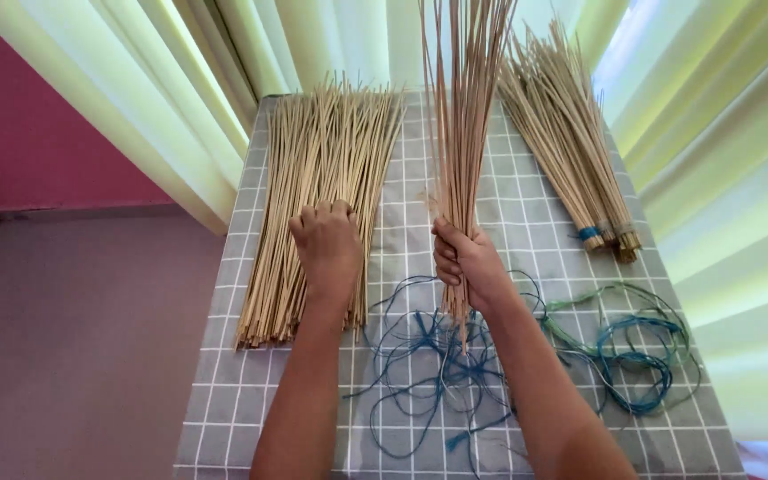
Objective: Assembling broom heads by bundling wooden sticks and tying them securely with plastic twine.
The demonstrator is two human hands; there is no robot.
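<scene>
My right hand (466, 262) grips a bunch of thin tan sticks (464, 116) near its lower end, holding it upright over the table with the tips fanning out of the top of the view. My left hand (326, 242) rests knuckles-up on a loose flat pile of the same sticks (313, 178) at the table's left; its fingers curl into the pile, and whether they hold any sticks is hidden. Loose blue cords (420, 356) lie tangled under the held bunch.
A grey checked cloth (224, 418) covers the narrow table. A tied bundle of sticks (571, 151) with a blue binding lies at the back right. Green and blue cords (642, 356) coil at the right. Pale curtains (180, 98) hang behind; a grey floor (64, 356) lies left.
</scene>
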